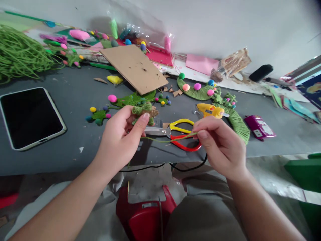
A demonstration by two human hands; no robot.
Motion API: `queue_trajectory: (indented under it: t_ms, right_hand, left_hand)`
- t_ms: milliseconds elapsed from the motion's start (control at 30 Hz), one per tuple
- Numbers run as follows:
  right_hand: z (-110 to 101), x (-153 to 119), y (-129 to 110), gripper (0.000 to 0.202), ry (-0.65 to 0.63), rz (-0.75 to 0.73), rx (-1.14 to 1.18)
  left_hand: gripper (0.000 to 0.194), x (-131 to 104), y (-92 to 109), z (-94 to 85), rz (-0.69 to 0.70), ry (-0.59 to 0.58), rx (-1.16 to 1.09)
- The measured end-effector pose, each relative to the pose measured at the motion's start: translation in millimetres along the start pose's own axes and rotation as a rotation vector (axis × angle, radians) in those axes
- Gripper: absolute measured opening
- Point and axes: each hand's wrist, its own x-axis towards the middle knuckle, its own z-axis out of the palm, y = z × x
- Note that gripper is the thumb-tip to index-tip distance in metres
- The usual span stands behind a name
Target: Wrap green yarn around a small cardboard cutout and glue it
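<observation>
My left hand (125, 130) is closed on a small cardboard shape (153, 111) partly wrapped in green yarn; the fingers hide some of it. A strand of green yarn (163, 140) runs from there to my right hand (220, 144), whose thumb and forefinger pinch it. Beneath the strand, scissors (184, 150) with one red and one yellow handle lie on the grey table (80, 78), blades pointing left. Just beyond my right hand is a yellow glue gun (207, 109). Small green yarn-wrapped pieces with coloured pom-poms (99, 115) lie beyond my left hand.
A phone or tablet (30, 117) lies at left, below a heap of green yarn (22, 53). Cardboard (135, 67) sits at the back. Right of centre are a green wrapped arc (198, 92) and a purple packet (259, 127). A red stool (147, 214) is below.
</observation>
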Motion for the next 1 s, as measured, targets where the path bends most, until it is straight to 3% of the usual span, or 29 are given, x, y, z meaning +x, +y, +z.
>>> queue_trajectory:
  t_ms: [267, 500, 733, 1000]
  right_hand:
    - [4, 4, -11, 0.010, 0.074, -0.034, 0.092]
    - [7, 6, -11, 0.015, 0.004, -0.061, 0.034]
    - [10, 8, -14, 0.013, 0.015, -0.045, -0.060]
    - [12, 6, -14, 0.007, 0.065, 0.109, 0.006]
  left_hand:
    - [0.026, -2, 5, 6.7, -0.004, -0.123, -0.022]
    - [0.024, -9, 13, 14.0, -0.081, -0.320, -0.151]
    - [0.018, -7, 16, 13.6, -0.199, -0.525, -0.251]
    - [0.019, -6, 16, 15.6, -0.293, -0.575, -0.378]
